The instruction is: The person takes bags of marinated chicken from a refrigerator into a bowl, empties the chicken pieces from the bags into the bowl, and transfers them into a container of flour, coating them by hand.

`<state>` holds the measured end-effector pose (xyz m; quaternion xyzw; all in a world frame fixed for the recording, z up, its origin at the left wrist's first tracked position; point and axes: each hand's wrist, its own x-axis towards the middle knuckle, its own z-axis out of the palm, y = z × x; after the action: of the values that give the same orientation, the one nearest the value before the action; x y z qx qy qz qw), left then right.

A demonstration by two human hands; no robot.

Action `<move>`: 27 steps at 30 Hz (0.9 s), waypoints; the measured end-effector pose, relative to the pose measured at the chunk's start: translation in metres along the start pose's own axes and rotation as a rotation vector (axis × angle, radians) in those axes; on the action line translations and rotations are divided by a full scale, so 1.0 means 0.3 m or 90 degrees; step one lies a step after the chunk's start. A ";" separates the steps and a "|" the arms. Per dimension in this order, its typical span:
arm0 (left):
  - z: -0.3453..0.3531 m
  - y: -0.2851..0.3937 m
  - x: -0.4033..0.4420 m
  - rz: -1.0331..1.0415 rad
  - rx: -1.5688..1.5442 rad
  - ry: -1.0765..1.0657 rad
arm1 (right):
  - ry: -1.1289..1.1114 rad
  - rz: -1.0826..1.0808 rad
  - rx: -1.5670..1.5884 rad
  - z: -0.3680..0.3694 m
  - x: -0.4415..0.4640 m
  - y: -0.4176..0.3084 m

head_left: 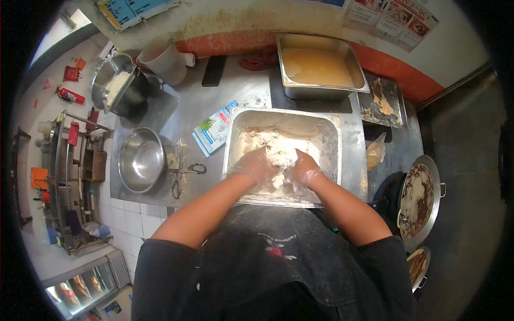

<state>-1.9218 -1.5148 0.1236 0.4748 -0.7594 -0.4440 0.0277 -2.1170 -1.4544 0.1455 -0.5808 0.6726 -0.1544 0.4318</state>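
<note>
Both my hands are in clear plastic gloves, inside a rectangular metal pan (337, 155) of white flour (249, 140). My left hand (259, 163) reaches in from the left, its fingers curled against a pale, flour-coated lump (281, 157). From the other side my right hand (306, 168) closes on the same lump, with its thumb up. Smaller floury bits (278, 181) lie just below, between the wrists. What the lump is under its coating cannot be made out, and some fingertips are hidden in the flour.
Left of the pan are a blue-and-white packet (214, 128), scissors (187, 172) and a steel bowl (141, 160). Behind stand a deep pan of tan liquid (321, 67), a phone (214, 70) and a pot with white powder (115, 88). Large pots (420, 200) stand at right.
</note>
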 end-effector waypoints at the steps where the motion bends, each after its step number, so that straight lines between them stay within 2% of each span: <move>1: -0.001 -0.009 0.021 0.008 0.048 0.029 | 0.017 -0.004 0.010 -0.021 0.016 -0.028; 2: -0.003 -0.017 0.042 0.014 0.096 0.058 | 0.040 0.016 -0.032 -0.052 0.012 -0.051; 5: -0.101 0.039 0.087 -0.051 0.317 0.036 | -0.022 0.123 -0.272 -0.099 0.095 -0.066; 6: -0.118 0.052 0.083 -0.076 0.323 0.035 | -0.061 0.103 -0.339 -0.076 0.162 0.016; 7: -0.134 0.064 0.080 -0.101 0.330 0.033 | -0.016 0.123 -0.350 -0.054 0.181 0.042; 9: -0.099 0.051 0.110 -0.200 0.260 0.114 | 0.076 0.161 -0.372 -0.028 0.196 0.061; 12: -0.049 0.061 0.119 -0.187 0.355 0.012 | 0.049 0.096 -0.483 0.060 0.220 0.038; 15: -0.118 0.126 0.113 -0.119 0.221 -0.092 | -0.076 0.012 -0.264 -0.001 0.171 -0.128; 16: -0.119 0.135 0.096 -0.124 0.175 -0.075 | -0.093 0.000 -0.248 0.005 0.175 -0.117; 19: -0.171 0.183 0.008 -0.136 0.145 -0.200 | -0.134 -0.030 -0.205 0.005 0.150 -0.076; 21: -0.149 0.144 -0.041 -0.099 0.109 -0.120 | -0.152 -0.033 -0.188 -0.049 0.080 -0.063; 24: -0.131 0.122 -0.087 -0.091 0.099 -0.041 | -0.037 0.048 -0.036 -0.117 -0.009 -0.032; 26: -0.143 0.139 -0.116 -0.173 0.104 -0.060 | -0.090 0.087 -0.268 -0.076 0.010 0.042; 27: -0.140 0.145 -0.127 -0.213 0.107 -0.069 | -0.161 0.109 -0.426 -0.072 0.002 -0.002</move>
<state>-1.9118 -1.5067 0.1939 0.5702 -0.7049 -0.4022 -0.1273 -2.1331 -1.4615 0.1580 -0.6461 0.6734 0.1838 0.3088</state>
